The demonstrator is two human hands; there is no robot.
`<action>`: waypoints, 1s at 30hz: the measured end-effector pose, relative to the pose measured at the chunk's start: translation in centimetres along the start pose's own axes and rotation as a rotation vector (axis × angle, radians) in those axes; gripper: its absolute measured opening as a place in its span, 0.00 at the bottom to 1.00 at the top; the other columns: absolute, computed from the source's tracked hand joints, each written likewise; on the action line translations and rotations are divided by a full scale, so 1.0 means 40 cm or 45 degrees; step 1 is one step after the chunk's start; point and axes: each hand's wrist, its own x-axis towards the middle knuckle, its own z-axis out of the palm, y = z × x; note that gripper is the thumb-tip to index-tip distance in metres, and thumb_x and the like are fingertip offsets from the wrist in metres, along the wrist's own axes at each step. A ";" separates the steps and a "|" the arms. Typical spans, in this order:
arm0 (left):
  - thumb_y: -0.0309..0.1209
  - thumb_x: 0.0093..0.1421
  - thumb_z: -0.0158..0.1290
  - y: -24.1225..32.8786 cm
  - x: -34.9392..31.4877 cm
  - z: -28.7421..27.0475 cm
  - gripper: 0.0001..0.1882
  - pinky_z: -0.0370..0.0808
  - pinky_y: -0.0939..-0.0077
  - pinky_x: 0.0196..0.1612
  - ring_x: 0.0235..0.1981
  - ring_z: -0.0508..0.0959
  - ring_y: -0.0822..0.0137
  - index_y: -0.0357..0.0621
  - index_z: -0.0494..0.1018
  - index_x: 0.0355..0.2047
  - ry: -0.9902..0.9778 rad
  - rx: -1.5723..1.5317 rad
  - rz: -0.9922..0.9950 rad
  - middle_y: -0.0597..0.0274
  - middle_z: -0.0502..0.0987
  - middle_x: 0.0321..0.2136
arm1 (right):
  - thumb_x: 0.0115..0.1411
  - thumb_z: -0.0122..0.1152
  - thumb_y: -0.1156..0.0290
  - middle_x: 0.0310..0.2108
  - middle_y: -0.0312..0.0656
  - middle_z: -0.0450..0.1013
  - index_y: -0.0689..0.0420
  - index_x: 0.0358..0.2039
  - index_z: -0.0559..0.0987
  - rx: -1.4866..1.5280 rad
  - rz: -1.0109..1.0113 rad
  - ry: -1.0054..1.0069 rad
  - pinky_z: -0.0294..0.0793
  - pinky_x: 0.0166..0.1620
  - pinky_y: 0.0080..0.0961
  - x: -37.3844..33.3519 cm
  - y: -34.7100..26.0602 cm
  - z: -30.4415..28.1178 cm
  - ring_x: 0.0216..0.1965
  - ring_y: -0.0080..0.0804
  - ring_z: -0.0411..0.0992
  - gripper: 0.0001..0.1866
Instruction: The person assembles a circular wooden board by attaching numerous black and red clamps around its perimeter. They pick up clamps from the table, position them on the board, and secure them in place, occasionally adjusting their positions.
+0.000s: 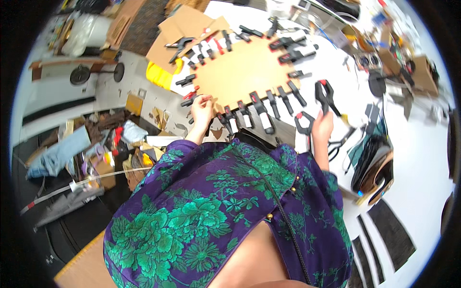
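A flat tan board [242, 67] lies ahead of me, ringed with black spring clamps that bite its edge. My left hand [201, 110] is at the board's near left corner, fingers loosely bent and a little apart, with nothing visible between them. Close beside it, a red-tipped clamp [189, 98] sits on the edge. Right of the board, my right hand [323, 126] is closed round the handle of a black spring clamp [325, 93] with red pads, jaws pointing away from me. Another black clamp [303, 122] with red tips is next to that hand; whether my fingers touch it is hidden.
Large black-handled scissors [342, 144] lie right of my right wrist. Cardboard sheets [185, 26] and a yellow item [161, 75] stand beyond the board's left side. Cluttered boxes and tools fill the far right. Piled cloth and bags [103, 153] lie at left.
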 end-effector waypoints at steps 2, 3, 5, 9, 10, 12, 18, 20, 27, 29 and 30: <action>0.21 0.61 0.53 0.013 -0.004 -0.024 0.09 0.77 0.75 0.44 0.39 0.80 0.71 0.35 0.78 0.41 0.097 0.104 0.003 0.58 0.82 0.37 | 0.66 0.54 0.66 0.31 0.62 0.72 0.65 0.33 0.71 -0.142 0.056 -0.057 0.68 0.39 0.53 -0.060 -0.012 -0.039 0.35 0.64 0.71 0.13; 0.21 0.61 0.52 0.004 0.006 -0.037 0.09 0.77 0.75 0.44 0.38 0.80 0.71 0.35 0.78 0.40 0.146 0.041 -0.019 0.58 0.82 0.37 | 0.65 0.56 0.64 0.32 0.60 0.70 0.64 0.34 0.70 -0.225 -0.057 -0.003 0.67 0.40 0.52 -0.094 0.007 -0.035 0.37 0.63 0.69 0.14; 0.20 0.61 0.52 -0.028 0.034 -0.062 0.08 0.76 0.75 0.44 0.38 0.80 0.71 0.35 0.79 0.40 0.235 -0.084 -0.065 0.58 0.82 0.36 | 0.63 0.59 0.63 0.36 0.54 0.68 0.64 0.37 0.71 -0.430 -0.210 -0.030 0.65 0.45 0.49 -0.144 0.048 -0.029 0.43 0.58 0.67 0.15; 0.21 0.60 0.52 -0.015 0.152 -0.119 0.08 0.76 0.73 0.45 0.38 0.82 0.69 0.37 0.80 0.38 0.457 0.058 0.101 0.59 0.83 0.34 | 0.64 0.58 0.59 0.40 0.51 0.71 0.62 0.40 0.72 -0.629 -0.131 -0.058 0.63 0.50 0.49 -0.160 0.028 -0.036 0.50 0.51 0.66 0.17; 0.23 0.60 0.53 0.010 0.186 -0.140 0.08 0.76 0.73 0.45 0.38 0.82 0.69 0.38 0.80 0.38 0.475 0.127 0.137 0.58 0.84 0.33 | 0.64 0.58 0.56 0.41 0.51 0.72 0.63 0.43 0.73 -0.607 -0.111 -0.111 0.62 0.52 0.50 -0.158 0.029 -0.037 0.51 0.52 0.66 0.20; 0.25 0.58 0.55 0.013 0.278 -0.180 0.08 0.77 0.69 0.44 0.37 0.82 0.63 0.40 0.80 0.37 0.514 0.217 0.182 0.55 0.83 0.33 | 0.63 0.59 0.51 0.43 0.52 0.74 0.64 0.45 0.74 -0.576 -0.025 -0.215 0.59 0.56 0.50 -0.148 0.010 -0.043 0.53 0.52 0.66 0.25; 0.29 0.56 0.56 0.053 0.500 -0.256 0.09 0.75 0.59 0.49 0.42 0.79 0.50 0.42 0.80 0.37 0.408 0.642 0.300 0.48 0.80 0.36 | 0.59 0.62 0.45 0.56 0.48 0.68 0.57 0.56 0.70 -0.605 0.192 -0.362 0.55 0.58 0.68 -0.144 0.038 -0.083 0.59 0.54 0.61 0.34; 0.29 0.56 0.57 0.061 0.548 -0.281 0.11 0.74 0.57 0.52 0.46 0.77 0.47 0.42 0.79 0.39 0.311 0.796 0.352 0.47 0.79 0.39 | 0.59 0.63 0.51 0.54 0.54 0.67 0.61 0.54 0.70 -0.540 0.074 -0.234 0.61 0.56 0.59 -0.162 0.082 -0.065 0.56 0.58 0.62 0.31; 0.32 0.59 0.58 0.037 0.689 -0.215 0.13 0.76 0.52 0.49 0.45 0.78 0.46 0.41 0.77 0.42 -0.293 1.079 0.389 0.47 0.79 0.39 | 0.62 0.61 0.62 0.37 0.62 0.69 0.69 0.39 0.70 -0.373 0.114 0.048 0.68 0.46 0.49 -0.155 0.111 -0.011 0.41 0.65 0.68 0.20; 0.33 0.59 0.57 0.042 0.700 -0.223 0.11 0.77 0.52 0.45 0.41 0.79 0.47 0.39 0.75 0.38 -0.140 1.160 0.634 0.46 0.80 0.35 | 0.63 0.60 0.63 0.37 0.63 0.69 0.69 0.38 0.70 -0.463 0.075 0.131 0.68 0.47 0.50 -0.157 0.123 -0.011 0.42 0.65 0.68 0.19; 0.33 0.58 0.57 0.083 0.694 -0.229 0.10 0.77 0.53 0.44 0.41 0.80 0.48 0.40 0.74 0.36 -0.134 1.205 0.726 0.48 0.80 0.35 | 0.63 0.60 0.62 0.38 0.64 0.69 0.70 0.38 0.70 -0.540 0.104 0.125 0.68 0.47 0.50 -0.151 0.133 -0.043 0.42 0.65 0.68 0.19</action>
